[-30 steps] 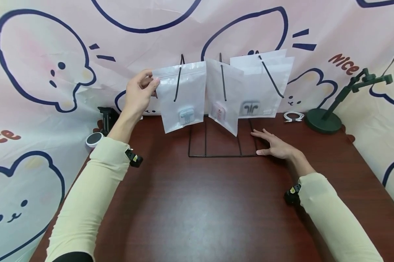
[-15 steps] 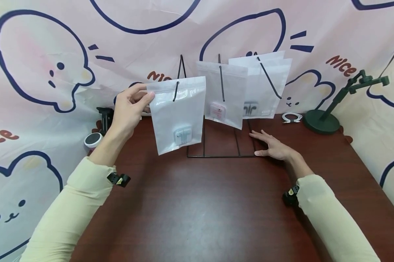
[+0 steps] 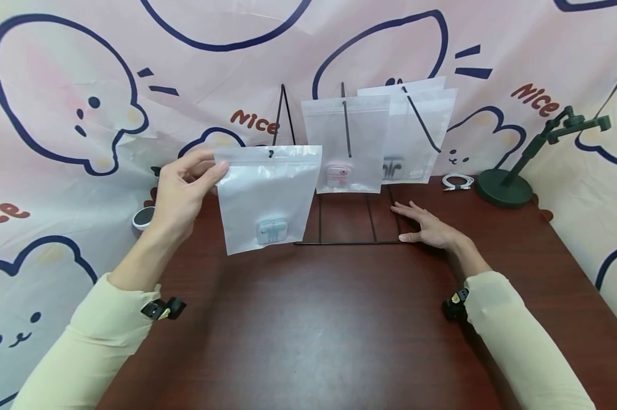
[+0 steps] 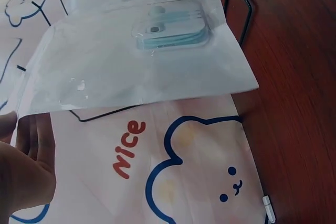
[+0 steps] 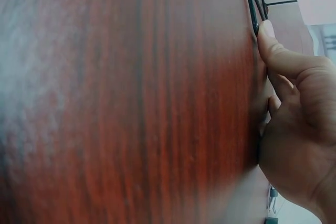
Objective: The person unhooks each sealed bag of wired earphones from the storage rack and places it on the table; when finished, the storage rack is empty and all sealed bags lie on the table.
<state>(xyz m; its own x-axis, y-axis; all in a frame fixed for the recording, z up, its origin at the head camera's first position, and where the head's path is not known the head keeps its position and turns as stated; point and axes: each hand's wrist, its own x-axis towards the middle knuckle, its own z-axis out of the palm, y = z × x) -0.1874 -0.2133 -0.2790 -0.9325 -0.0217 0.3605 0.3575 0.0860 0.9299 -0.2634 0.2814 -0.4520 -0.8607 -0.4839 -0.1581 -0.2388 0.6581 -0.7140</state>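
My left hand (image 3: 177, 191) pinches the upper left edge of a white zip bag (image 3: 264, 196) with a pale blue earphone case (image 3: 272, 230) showing near its bottom. The tip of a black hook shows at the bag's top hole; whether it still passes through cannot be told. In the left wrist view the bag (image 4: 121, 61) slants across, its lower end toward the table. My right hand (image 3: 431, 228) lies with fingers spread at the front right corner of the black wire rack (image 3: 346, 244). Its thumb touches the wire in the right wrist view.
Other white bags, one with a pink case (image 3: 339, 176) and one with dark earphones (image 3: 392, 168), hang on the rack's hooks. A white cable (image 3: 458, 182) and a green stand (image 3: 505, 188) are at the back right. A round white object (image 3: 143, 217) stands at left.
My left hand has drawn the bag with the pale blue case forward and down along its hook, toward me. The pink-case bag has swung to face front. My right hand has stayed put.
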